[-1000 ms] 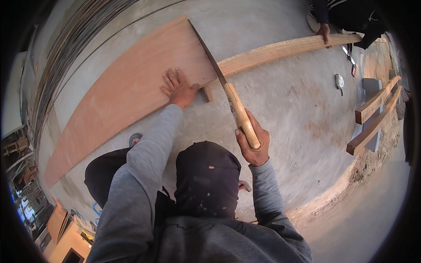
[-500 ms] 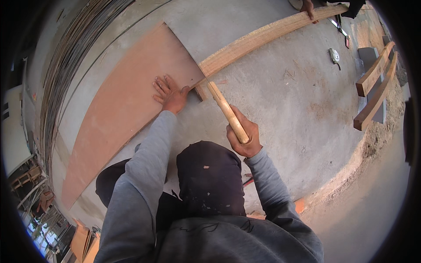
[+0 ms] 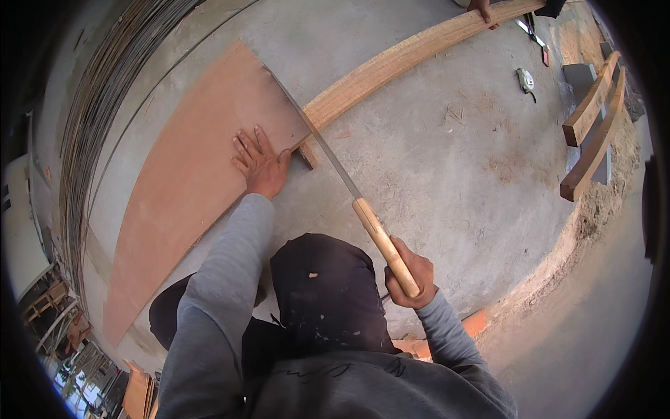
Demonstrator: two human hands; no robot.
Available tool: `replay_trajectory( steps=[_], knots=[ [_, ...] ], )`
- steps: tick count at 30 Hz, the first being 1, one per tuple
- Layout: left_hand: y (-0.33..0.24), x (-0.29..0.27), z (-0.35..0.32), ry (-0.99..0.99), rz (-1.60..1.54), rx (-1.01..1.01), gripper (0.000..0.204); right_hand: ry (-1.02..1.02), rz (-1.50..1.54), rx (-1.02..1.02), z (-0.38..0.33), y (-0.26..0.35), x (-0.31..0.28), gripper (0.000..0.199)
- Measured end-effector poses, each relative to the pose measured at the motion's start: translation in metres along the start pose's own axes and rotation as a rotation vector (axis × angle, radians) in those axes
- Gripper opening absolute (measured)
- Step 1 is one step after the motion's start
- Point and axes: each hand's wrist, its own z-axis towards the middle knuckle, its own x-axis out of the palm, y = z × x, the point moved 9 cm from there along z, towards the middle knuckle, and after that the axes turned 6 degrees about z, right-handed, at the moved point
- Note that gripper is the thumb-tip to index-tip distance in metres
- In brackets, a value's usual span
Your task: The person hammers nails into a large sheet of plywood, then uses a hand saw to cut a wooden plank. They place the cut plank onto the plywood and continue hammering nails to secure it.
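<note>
My left hand (image 3: 259, 161) lies flat, fingers spread, on a reddish plywood sheet (image 3: 188, 181) spread over the concrete floor, close to its near right corner. My right hand (image 3: 410, 271) grips the pale wooden handle of a long-bladed hand saw (image 3: 328, 157). The blade runs up and left along the sheet's right edge, where the sheet rests on the end of a long wooden beam (image 3: 412, 59). A dark hood fills the lower middle of the view.
Another person's hand (image 3: 480, 8) rests on the far end of the beam. Two short timbers (image 3: 593, 126) lie at the right by a sandy edge. A tape measure (image 3: 525, 79) lies on the floor. Bundled steel rods (image 3: 98, 105) curve along the left.
The view has shifted so board and beam sit higher and more to the right. My right hand has drawn the saw back toward me and lower; my left hand stays on the sheet.
</note>
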Motion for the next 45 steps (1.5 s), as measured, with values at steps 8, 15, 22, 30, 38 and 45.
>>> replay_trajectory(
  steps=[8,15,22,30,38,45],
  knots=[
    [-0.007,-0.015,-0.005,-0.063,0.081,-0.004,0.100,-0.038,0.233,0.085,0.080,-0.036,0.034,0.064],
    [-0.014,-0.016,-0.004,-0.154,0.184,0.207,0.101,-0.010,-0.078,0.027,-0.012,0.002,-0.008,0.062],
    [-0.016,-0.014,-0.007,-0.181,0.248,0.244,0.099,-0.038,0.167,0.157,0.058,-0.028,0.033,0.064],
    [-0.015,-0.017,-0.006,-0.198,0.266,0.205,0.096,-0.074,0.148,0.042,0.073,-0.033,0.033,0.060],
    [-0.014,-0.013,-0.009,-0.183,0.251,0.209,0.095,0.067,-0.157,0.130,-0.018,0.008,0.000,0.063],
    [-0.015,-0.017,-0.008,-0.236,0.249,0.246,0.094,-0.022,0.168,0.110,0.077,-0.029,0.038,0.067]
  ],
)
